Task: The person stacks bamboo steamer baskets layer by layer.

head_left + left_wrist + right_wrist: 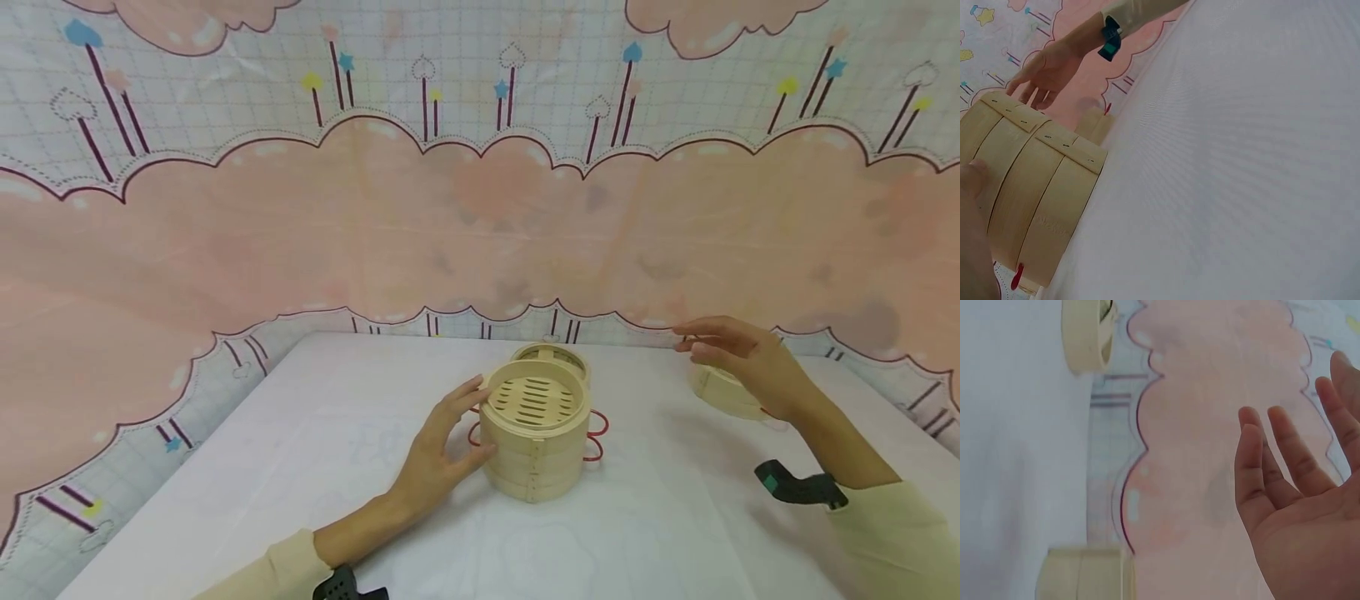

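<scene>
A stack of bamboo steamer tiers [534, 446] stands mid-table, its slatted top tier open. My left hand [468, 417] rests against its left side, fingers nearly straight by the rim and thumb pressed on the wall; the left wrist view shows that thumb [972, 184] on the stack [1035, 187]. A lone bamboo tier [722, 398] sits at the right, and my right hand [705, 346] hovers just above it with fingers spread and nothing in it. The right wrist view shows the bare palm [1291, 469].
A bamboo lid [551, 358] lies just behind the stack. Red wire loops [596, 433] stick out from under it. The white tablecloth [315, 433] runs to a pink patterned backdrop [300, 242] close behind. Black wrist mounts [795, 486] sit on both forearms.
</scene>
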`<state>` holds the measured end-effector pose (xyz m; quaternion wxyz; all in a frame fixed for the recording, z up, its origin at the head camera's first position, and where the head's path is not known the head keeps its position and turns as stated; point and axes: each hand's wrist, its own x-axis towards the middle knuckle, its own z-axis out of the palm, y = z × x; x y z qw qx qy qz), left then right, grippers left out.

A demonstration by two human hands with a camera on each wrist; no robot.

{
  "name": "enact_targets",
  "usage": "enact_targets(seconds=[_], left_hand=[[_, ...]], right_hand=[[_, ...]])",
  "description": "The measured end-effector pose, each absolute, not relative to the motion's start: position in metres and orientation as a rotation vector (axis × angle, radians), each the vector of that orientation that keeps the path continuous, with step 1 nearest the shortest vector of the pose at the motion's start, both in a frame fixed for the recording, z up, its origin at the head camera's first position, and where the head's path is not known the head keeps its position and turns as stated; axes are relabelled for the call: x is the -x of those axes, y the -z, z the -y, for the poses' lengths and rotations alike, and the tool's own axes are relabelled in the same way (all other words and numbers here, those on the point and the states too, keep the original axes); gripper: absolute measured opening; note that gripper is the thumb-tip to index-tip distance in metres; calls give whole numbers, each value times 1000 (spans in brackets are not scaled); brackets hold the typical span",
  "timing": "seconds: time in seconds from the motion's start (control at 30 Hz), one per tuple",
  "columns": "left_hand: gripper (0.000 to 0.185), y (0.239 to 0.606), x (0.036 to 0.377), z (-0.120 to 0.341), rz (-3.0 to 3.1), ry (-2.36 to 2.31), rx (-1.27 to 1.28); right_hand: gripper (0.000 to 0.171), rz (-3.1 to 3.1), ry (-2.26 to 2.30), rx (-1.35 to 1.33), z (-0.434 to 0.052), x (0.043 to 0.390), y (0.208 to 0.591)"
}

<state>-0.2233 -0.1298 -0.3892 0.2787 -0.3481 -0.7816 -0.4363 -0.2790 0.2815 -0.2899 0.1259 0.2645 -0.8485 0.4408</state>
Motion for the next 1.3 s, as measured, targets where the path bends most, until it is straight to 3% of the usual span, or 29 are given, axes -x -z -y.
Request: enact_targets(seconds=[0.33, 0.8, 1.3], left_hand=[[70, 391, 226, 129, 2103, 1177, 924], [66, 387, 227, 131, 2117, 1167, 940], [66, 384, 228, 124, 2131, 1162, 917]], right_hand=[[34, 2511, -1156, -549, -341, 271, 292], [54, 2587, -1083, -181, -356, 285, 330], [50, 2577, -991, -171, -373, 301, 349]])
